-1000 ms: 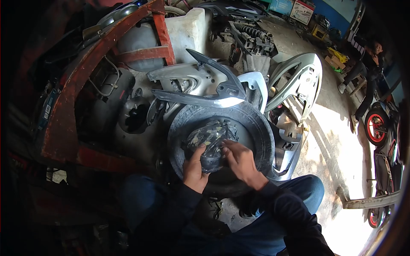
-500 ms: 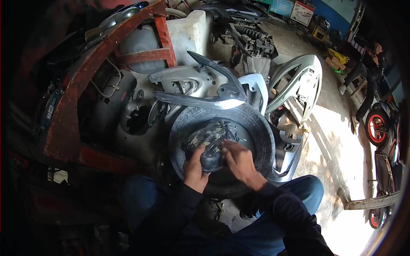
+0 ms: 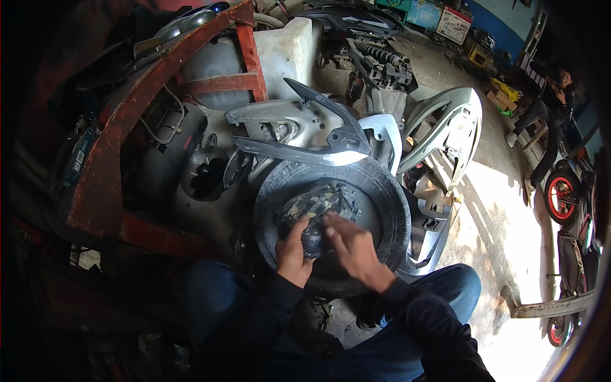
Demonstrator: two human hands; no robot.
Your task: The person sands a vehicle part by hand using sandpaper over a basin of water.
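Note:
My left hand point(image 3: 294, 258) grips the lower left side of a dark, rounded part point(image 3: 315, 207) with pale, blotchy patches; its thumb lies on top. The part's exact kind cannot be made out. It is held over a wide black rubber basin point(image 3: 396, 219) between my knees, with greyish liquid showing inside. My right hand point(image 3: 356, 248) has its bent fingers pressed together against the right side of the part. Whatever is under those fingertips, if anything, is hidden.
Grey motorcycle body panels point(image 3: 299, 149) lean at the basin's far rim, with a pale panel point(image 3: 455, 130) to the right. A red metal frame point(image 3: 108, 153) stands at left. A seated person point(image 3: 550, 102) and a motorcycle with red wheels point(image 3: 563, 194) are at far right.
My right hand has slid slightly left and down across the part, its fingers now nearer the left thumb. My left hand keeps its grip. The whole view has shifted a little.

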